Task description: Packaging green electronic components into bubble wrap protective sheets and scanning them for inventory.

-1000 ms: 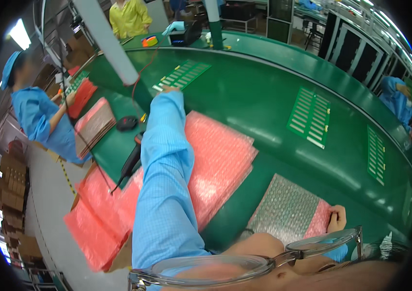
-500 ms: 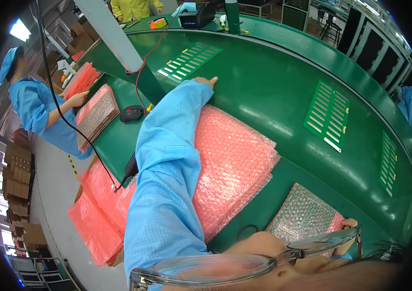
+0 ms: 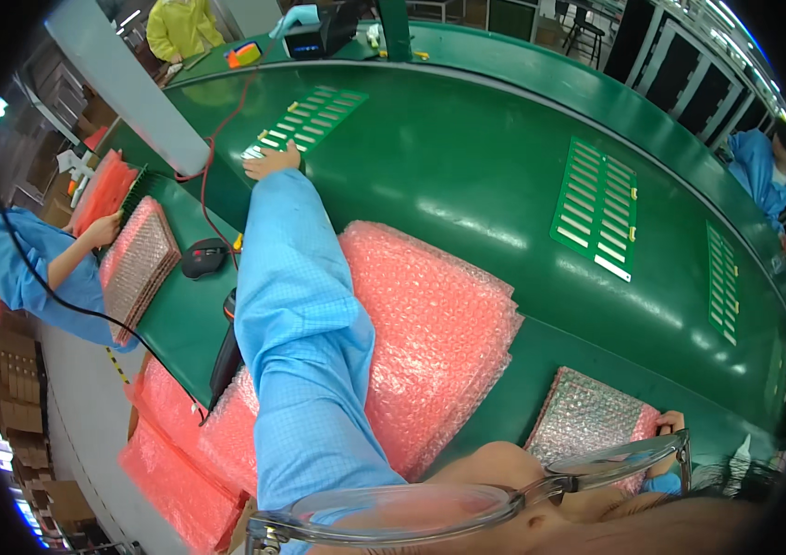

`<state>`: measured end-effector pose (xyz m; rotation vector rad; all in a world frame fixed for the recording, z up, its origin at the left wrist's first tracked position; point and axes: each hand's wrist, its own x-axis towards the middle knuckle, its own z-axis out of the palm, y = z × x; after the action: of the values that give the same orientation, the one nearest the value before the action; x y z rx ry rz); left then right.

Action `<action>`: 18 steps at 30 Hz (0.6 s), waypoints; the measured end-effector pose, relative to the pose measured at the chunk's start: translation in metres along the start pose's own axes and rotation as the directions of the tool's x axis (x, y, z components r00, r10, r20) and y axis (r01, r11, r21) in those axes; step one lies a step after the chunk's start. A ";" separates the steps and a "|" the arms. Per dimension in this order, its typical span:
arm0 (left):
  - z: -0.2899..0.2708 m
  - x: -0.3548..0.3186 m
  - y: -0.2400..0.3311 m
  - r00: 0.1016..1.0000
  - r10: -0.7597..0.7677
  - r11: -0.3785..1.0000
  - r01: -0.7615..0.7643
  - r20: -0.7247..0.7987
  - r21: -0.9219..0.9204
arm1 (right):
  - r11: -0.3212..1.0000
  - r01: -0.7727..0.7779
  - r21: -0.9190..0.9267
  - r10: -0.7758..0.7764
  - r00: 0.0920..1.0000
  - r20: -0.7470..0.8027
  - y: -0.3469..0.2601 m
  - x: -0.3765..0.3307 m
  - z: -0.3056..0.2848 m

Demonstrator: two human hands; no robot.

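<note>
My left hand [image 3: 273,162] is stretched far out over the green conveyor belt [image 3: 467,176], its blue sleeve lying across a stack of pink bubble-wrap bags [image 3: 439,333]. Its fingers close on the near end of a green circuit board panel [image 3: 310,113] lying on the belt. My right hand [image 3: 670,424] sits at the lower right, only partly visible, gripping the edge of a silvery bubble-wrapped pack [image 3: 587,416] with pink wrap under it.
Two more green panels [image 3: 596,208] [image 3: 721,282] lie on the belt to the right. A co-worker in blue [image 3: 32,268] at the left handles a stack of wrapped packs [image 3: 139,264]. A black device [image 3: 203,257] and cable lie nearby. Pink bags [image 3: 180,453] hang lower left.
My left arm has reached further out across the belt and now meets the near green panel. My right hand stays on the wrapped pack.
</note>
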<state>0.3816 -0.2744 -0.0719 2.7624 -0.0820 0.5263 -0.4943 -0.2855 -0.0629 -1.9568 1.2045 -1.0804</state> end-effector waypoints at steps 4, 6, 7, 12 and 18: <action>-0.023 -0.010 0.026 0.920 0.106 0.975 -0.169 0.377 0.141 | 0.997 -0.046 -0.059 0.044 0.998 -0.035 -0.013 -0.003 0.002; -0.019 0.007 0.021 0.931 0.100 0.969 -0.171 0.351 0.180 | 0.996 -0.075 -0.039 0.074 0.997 -0.034 -0.019 0.004 0.007; -0.012 0.007 0.020 0.953 0.086 0.974 -0.141 0.290 0.176 | 0.997 -0.073 -0.025 0.072 0.997 -0.015 -0.018 0.006 0.010; -0.020 -0.009 0.022 0.929 0.097 0.967 -0.173 0.358 0.187 | 0.997 -0.072 -0.002 0.072 0.997 -0.012 -0.018 0.007 0.013; -0.048 -0.033 0.031 0.903 0.204 0.938 -0.291 0.379 0.187 | 0.994 -0.104 -0.009 0.104 0.993 -0.055 0.064 -0.016 -0.012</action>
<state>0.3310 -0.2881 -0.0327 3.0750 -0.4951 0.0894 -0.5365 -0.2982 -0.1136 -1.8622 1.3301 -1.0817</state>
